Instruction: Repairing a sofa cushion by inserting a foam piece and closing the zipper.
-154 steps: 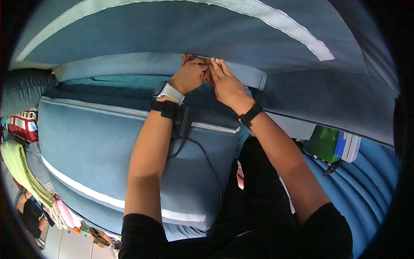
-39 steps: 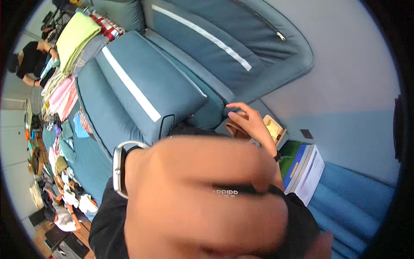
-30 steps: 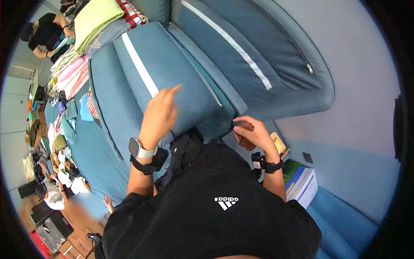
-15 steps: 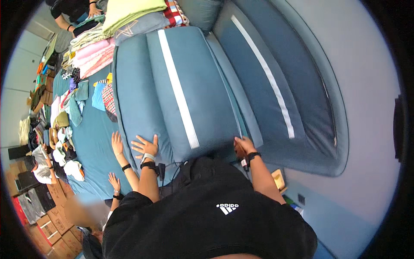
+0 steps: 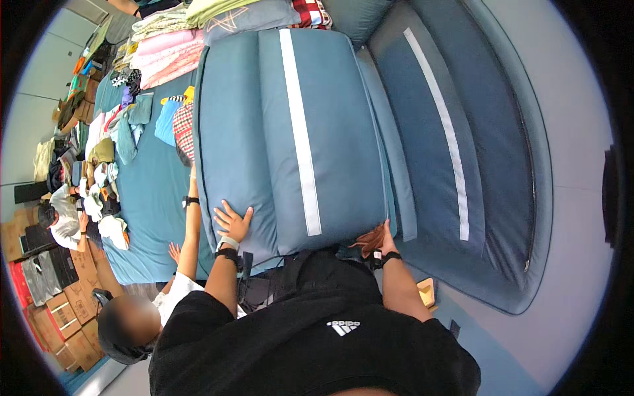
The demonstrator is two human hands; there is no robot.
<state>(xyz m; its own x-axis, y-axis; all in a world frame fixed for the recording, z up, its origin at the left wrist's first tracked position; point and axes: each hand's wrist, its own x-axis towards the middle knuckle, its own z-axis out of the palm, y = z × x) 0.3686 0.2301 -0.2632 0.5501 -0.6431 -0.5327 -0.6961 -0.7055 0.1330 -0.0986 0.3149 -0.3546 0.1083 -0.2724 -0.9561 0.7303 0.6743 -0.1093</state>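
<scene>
We had the left hand [image 5: 232,223] spread flat on the folded blue mattress [image 5: 290,132] in front of us, the right hand [image 5: 376,239] gripping its near edge. Looked bulky, soft, floppy; best grabbed at the edges.

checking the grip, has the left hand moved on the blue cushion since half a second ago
No. The left hand lies flat near the lower left edge of the blue cushion, left of the white stripe, as it did before.
</scene>
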